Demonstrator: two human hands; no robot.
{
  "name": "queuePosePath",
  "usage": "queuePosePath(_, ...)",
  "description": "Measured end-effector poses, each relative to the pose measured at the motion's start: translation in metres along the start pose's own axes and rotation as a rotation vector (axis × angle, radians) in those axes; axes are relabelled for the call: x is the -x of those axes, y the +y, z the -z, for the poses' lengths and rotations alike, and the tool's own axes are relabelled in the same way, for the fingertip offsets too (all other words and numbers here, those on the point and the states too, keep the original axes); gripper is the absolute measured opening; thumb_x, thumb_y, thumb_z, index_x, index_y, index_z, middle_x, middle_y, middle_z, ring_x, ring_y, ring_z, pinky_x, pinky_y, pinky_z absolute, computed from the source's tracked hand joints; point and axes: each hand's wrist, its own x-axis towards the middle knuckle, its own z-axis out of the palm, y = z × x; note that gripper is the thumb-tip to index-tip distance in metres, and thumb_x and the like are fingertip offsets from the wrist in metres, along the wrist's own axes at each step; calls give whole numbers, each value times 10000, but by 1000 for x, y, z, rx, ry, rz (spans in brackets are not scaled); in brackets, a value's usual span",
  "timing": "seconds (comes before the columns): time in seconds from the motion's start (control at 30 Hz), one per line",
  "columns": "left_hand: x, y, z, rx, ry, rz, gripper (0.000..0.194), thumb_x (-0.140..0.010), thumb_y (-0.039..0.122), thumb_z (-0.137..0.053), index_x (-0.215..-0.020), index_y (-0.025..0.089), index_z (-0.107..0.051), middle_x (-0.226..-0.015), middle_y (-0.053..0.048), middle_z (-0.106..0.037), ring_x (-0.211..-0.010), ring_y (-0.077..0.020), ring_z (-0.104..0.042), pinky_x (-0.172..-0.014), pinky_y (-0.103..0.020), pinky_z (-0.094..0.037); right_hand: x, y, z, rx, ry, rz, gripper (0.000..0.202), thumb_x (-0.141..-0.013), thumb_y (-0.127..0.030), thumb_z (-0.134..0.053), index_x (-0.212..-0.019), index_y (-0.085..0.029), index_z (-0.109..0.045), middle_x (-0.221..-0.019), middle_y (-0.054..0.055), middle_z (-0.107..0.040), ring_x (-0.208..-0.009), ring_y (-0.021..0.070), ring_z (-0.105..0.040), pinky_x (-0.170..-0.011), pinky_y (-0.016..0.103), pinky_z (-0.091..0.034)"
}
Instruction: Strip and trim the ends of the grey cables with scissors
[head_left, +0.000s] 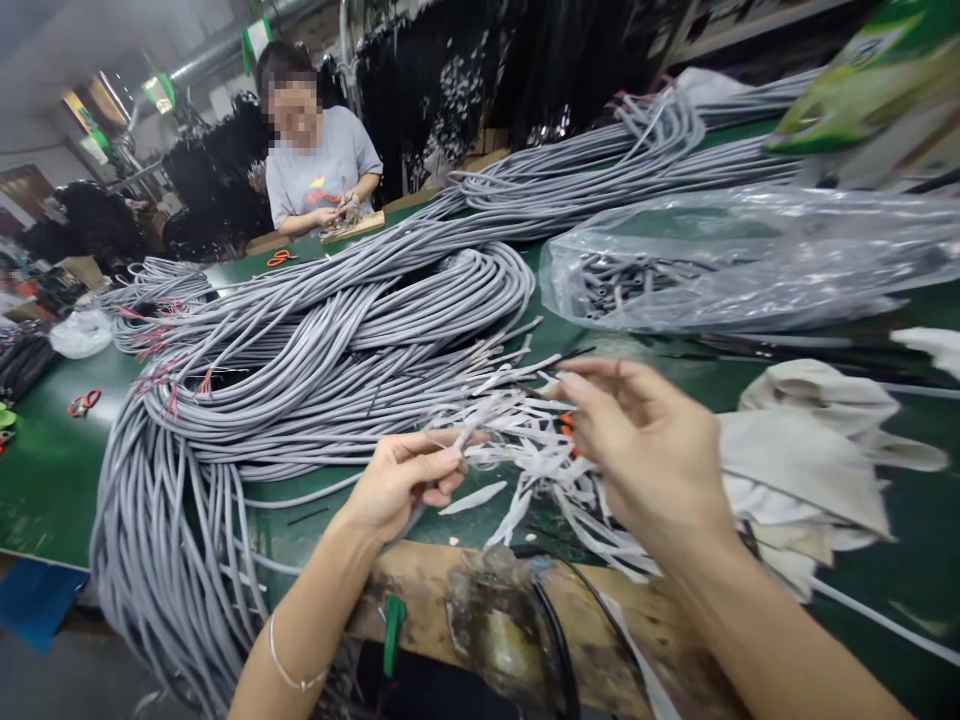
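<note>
My left hand (409, 478) pinches a grey cable (471, 435) near its end, thumb on top; the cable's free tip points up and to the right. My right hand (637, 430) is raised a little to the right, thumb and fingertips brought together. Whatever sits between those fingertips is too small to make out. Below and between the hands lies a loose heap of white strips (536, 460). Orange scissor handles (568, 432) partly show beside the right hand, mostly covered. Stripped cable ends (495, 355) lie just beyond the heap.
Long bundles of grey cable (322, 370) cover the green table (45, 500). A clear plastic bag (720, 260) holds short dark tubes. Pale cloth (810, 450) lies at right. A wooden board (420, 590) carries a crusted lump (502, 620). Across the table, a person (322, 170) handles something small.
</note>
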Motion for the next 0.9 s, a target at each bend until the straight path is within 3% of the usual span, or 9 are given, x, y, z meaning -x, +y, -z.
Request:
queuePosePath(0.07,-1,0,-1,-15,67,-31,378,-459,339,-870,-681,67,-732,-553,-22,-545,-446,-33,-409,-378,-161,-165,3,-11,-3,-81,-147,-70,420,-837,-563,-472,-694,-200,-625,-535,16,-578,-358,89,-371,-330,236,-295)
queuePosePath(0.13,-3,-1,-1,-41,137,-70,382,-438,376,-865,-595,69,-700,-518,-20,-551,-424,-41,-429,-362,-159,-213,9,-20,-10,-138,-325,-112,455,-733,-631,-567,-612,-194,-609,-507,13,-572,-386,100,-426,-359,237,-342)
queuePosePath(0.2,-5,-3,-2,-63,215,-100,388,-413,395,-860,-519,81,-658,-451,-7,-536,-390,-55,-450,-351,-166,-277,17,-26,-16,-124,-387,-120,418,-667,-601,-652,-609,-188,-619,-533,15,-598,-431,112,-481,-400,236,-381)
queuePosePath(0.37,-8,-10,-1,-67,355,-69,456,-364,457,-839,-496,93,-599,-426,-12,-561,-332,-76,-490,-319,-168,-343,28,-24,-22,-15,-274,-17,246,-744,-388,-636,-599,-191,-615,-530,-4,-591,-415,92,-456,-391,214,-350)
queuePosePath(0.53,-12,-17,-1,-86,348,-153,531,-418,559,-802,-523,137,-497,-406,40,-510,-269,-52,-428,-273,-153,-300,28,-23,-23,-2,-257,26,218,-752,-336,-622,-587,-195,-607,-503,-10,-574,-408,91,-454,-391,209,-351)
queuePosePath(0.73,-11,-14,-5,-15,284,-146,552,-467,556,-805,-616,156,-455,-485,72,-499,-274,-22,-384,-269,-127,-211,22,-18,-24,-96,-283,-206,320,-662,-489,-675,-579,-189,-602,-552,19,-598,-479,123,-514,-422,226,-406)
queuePosePath(0.9,-3,0,-7,83,163,-38,511,-517,440,-807,-535,151,-387,-651,-2,-568,-431,-63,-529,-343,-141,-299,17,-14,-22,-189,-172,-309,338,-622,-510,-700,-563,-203,-570,-494,-28,-490,-461,108,-452,-435,241,-391)
